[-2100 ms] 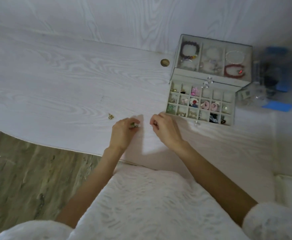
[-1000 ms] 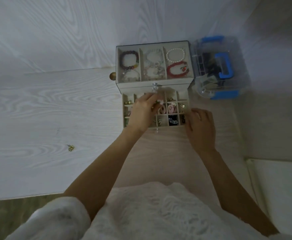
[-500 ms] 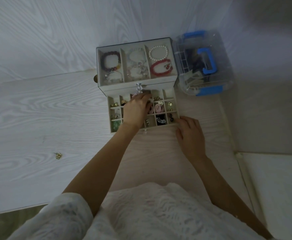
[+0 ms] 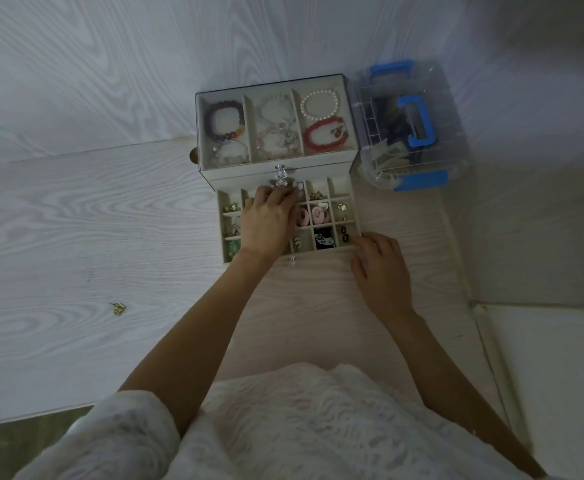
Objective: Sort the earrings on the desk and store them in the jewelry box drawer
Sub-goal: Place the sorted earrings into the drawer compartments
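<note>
Your pale woodgrain desk [image 4: 75, 220] meets matching wall; left hand [image 4: 266, 223] reaches, grip unclear, into drawer [image 4: 347, 188], right hand [image 4: 380, 268] relaxed beside it

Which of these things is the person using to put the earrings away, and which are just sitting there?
For the job:
- open jewelry box drawer
- gold earring on the desk
- left hand, reaching into the drawer
- right hand, at the drawer's front corner

Just sitting there:
- bracelets in the top tray
- clear box with blue handle
</note>
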Tool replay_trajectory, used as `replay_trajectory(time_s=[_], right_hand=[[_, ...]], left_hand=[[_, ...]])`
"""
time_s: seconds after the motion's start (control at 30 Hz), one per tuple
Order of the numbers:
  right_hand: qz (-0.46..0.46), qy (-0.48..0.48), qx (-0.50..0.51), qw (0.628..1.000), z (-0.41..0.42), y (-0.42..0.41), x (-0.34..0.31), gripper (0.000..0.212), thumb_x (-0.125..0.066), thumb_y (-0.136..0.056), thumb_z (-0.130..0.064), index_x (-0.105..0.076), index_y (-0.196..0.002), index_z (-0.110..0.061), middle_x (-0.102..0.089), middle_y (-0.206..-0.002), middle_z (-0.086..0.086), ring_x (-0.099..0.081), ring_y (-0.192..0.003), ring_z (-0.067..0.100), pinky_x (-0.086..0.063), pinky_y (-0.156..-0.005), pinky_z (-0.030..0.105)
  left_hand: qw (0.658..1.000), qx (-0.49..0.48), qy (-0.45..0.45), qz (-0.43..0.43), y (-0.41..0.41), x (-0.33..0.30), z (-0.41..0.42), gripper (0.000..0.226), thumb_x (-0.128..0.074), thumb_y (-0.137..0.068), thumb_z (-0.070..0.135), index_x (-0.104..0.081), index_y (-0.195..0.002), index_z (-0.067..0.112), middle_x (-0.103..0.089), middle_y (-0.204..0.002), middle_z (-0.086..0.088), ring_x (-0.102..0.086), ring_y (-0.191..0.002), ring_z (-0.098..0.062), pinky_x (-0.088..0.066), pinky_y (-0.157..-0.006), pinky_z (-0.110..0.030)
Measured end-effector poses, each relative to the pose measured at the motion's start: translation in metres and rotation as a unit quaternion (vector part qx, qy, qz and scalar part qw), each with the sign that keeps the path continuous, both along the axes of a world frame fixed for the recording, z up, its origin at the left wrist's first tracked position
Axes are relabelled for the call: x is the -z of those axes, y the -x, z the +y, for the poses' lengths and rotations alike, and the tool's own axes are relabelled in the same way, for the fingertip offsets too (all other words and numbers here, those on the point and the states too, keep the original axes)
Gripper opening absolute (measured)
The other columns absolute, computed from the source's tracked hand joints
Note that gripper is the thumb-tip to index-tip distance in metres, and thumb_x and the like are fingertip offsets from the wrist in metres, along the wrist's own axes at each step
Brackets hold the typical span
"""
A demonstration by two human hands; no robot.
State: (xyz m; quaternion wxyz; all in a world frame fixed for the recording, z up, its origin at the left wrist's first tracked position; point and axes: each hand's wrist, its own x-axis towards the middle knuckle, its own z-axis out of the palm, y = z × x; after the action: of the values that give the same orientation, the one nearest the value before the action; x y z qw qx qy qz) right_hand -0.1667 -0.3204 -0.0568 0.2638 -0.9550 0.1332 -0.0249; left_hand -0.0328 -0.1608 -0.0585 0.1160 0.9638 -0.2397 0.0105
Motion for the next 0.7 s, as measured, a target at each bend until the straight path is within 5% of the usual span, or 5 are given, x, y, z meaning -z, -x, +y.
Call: replay_trajectory(time_s=[0.4,0.7], right_hand=[[0.006,0.017,-0.004,1.000,0.002,0.000,-0.004,0.028,-0.055,-0.088,-0.007,-0.060,-0.116,-0.006,-0.059,-0.119,0.014,-0.050,-0.113,0.031,-0.043,-0.097,0.038],[-0.043,0.058,-0.020,0.997,0.011,-0.001,-0.016,0.026,-0.057,-0.086,-0.003,-0.062,-0.112,-0.002,-0.060,-0.116,0.017,-0.052,-0.110,0.035,-0.046,-0.095,0.041]], left_hand=[[0.996,0.034,-0.055,0.066,0.010,-0.001,-0.001,0.046,-0.030,-0.099,0.037,-0.040,-0.139,0.017,-0.046,-0.143,0.001,-0.032,-0.136,-0.017,-0.027,-0.109,-0.040],[0.988,0.107,0.115,-0.009,0.033,-0.027,0.042,0.024,-0.054,-0.090,0.013,-0.066,-0.110,0.007,-0.069,-0.110,-0.009,-0.060,-0.107,-0.026,-0.047,-0.098,-0.036]])
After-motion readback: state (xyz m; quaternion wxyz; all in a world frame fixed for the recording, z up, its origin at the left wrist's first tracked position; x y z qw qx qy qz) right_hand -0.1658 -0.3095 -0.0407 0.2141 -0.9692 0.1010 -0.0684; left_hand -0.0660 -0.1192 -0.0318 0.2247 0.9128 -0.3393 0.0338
